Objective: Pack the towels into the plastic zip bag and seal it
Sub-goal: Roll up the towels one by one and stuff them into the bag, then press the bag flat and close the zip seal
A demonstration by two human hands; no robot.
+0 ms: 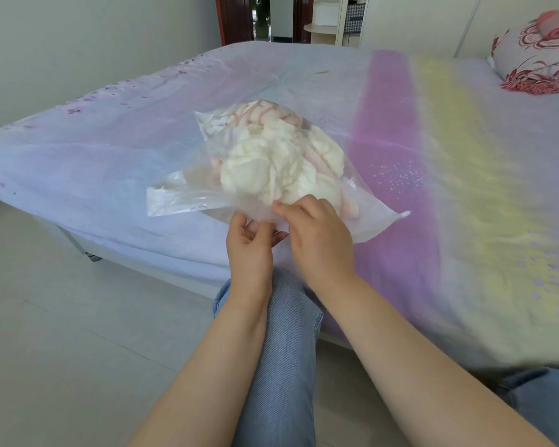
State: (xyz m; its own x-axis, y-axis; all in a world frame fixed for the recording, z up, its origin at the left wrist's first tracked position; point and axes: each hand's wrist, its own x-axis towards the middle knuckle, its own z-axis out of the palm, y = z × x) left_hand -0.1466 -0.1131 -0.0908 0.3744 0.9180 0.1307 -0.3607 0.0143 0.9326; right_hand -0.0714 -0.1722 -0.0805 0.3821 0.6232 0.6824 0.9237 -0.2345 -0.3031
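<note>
Towels (pixel 281 162), crumpled white and pink, are bulging inside the clear plastic zip bag (pixel 181 196), so while the left hand (pixel 247 243) and right hand (pixel 317 235) are pinching its mouth edge, the zip is risking gaping.

pillow (pixel 544 56) cut off at right edge, zip bag (pixel 188 195) mouth hidden behind right hand (pixel 317 235)

Bed (pixel 417 201) takes up most of the view, covered with a pale lavender sheet (pixel 110 162) carrying a purple band and a yellow band running front to back, small flower prints near the left edge. Clear plastic zip bag (pixel 181 198) lies on the sheet near the front edge, stuffed with crumpled white and pink towels (pixel 271 162). Floral red-and-white pillow (pixel 536 62) sits at the far right corner, well apart from the bag. Bed stands on a light tiled floor (pixel 62 317).
</note>
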